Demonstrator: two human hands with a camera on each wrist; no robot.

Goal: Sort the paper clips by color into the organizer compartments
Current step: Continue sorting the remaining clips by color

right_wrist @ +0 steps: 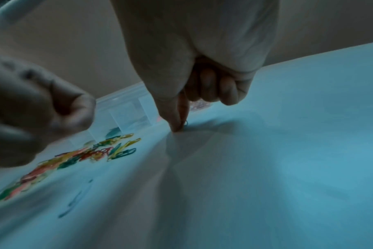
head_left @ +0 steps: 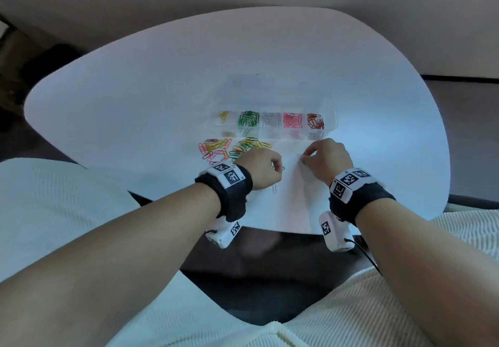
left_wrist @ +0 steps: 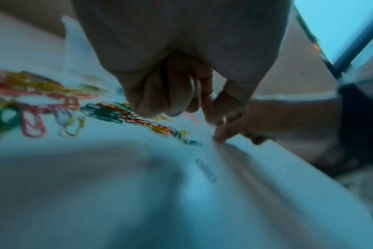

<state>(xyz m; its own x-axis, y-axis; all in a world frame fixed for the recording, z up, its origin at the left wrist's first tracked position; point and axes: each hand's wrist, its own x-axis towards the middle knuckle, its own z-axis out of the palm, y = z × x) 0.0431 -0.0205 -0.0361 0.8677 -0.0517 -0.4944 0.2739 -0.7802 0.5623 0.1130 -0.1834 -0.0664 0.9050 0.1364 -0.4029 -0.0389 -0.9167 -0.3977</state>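
A clear organizer (head_left: 330, 120) stands on the white table (head_left: 135, 90), with yellow, green, pale, pink and red clips in separate compartments. In front of it lies a mixed pile of paper clips (head_left: 232, 148) (left_wrist: 109, 111) (right_wrist: 109, 148). My left hand (head_left: 275, 167) (left_wrist: 219, 118) hovers at the pile's right end with its fingers curled; nothing shows inside it. A green clip (left_wrist: 194, 143) lies just beyond its fingers. My right hand (head_left: 303, 157) (right_wrist: 178, 129) pinches a pale clip (head_left: 300, 154) (right_wrist: 185, 123) with thumb and forefinger against the tabletop, near the organizer's front wall.
One pale clip (head_left: 274, 188) (left_wrist: 205, 170) lies alone on the table between my wrists. The table's near edge (head_left: 270, 228) runs right under both wrists. A dark floor and my light-clothed lap lie below it.
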